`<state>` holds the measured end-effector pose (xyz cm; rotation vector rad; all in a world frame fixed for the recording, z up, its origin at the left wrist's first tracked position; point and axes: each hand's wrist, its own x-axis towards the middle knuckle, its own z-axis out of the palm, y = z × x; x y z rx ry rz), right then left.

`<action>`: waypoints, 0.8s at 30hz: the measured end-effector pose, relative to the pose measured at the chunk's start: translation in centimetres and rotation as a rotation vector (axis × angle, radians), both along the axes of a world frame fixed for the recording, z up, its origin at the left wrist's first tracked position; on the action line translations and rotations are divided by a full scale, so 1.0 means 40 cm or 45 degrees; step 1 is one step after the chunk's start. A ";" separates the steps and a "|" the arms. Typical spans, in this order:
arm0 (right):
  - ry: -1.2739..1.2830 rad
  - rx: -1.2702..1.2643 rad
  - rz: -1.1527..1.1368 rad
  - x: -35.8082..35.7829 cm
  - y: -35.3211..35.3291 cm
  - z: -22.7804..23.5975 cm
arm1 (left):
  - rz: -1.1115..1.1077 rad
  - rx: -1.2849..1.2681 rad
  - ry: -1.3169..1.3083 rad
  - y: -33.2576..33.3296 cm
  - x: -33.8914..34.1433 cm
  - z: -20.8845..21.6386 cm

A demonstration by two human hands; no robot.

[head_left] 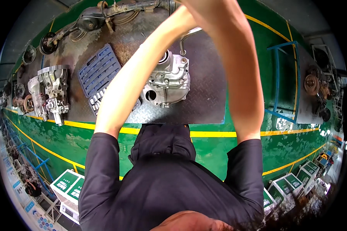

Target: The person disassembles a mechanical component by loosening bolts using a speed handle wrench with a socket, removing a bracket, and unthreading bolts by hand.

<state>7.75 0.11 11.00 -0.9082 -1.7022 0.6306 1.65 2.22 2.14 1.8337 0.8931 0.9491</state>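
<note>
Hands point(199, 4) mostly hidden at the top, grip impossible to tell, near a silver bar point(182, 44)

Mechanical workshop. Metal tread-plate surface point(209, 86) carries a bare metal casing point(171, 78) and an open blue case point(98, 71) of sockets point(96, 99); a second casing point(56, 90) sits left, a grimy axle point(89, 22) lies far left. Green floor point(208, 150), worn, with yellow marking lines point(214, 134). Right: blue metal frame point(277, 79), rusty hub point(311, 84) beside it on another dark surface point(305, 111).
</note>
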 end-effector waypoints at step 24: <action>0.222 -0.351 -0.063 0.065 0.010 0.089 | -0.038 -0.341 -0.221 0.030 -0.180 -0.082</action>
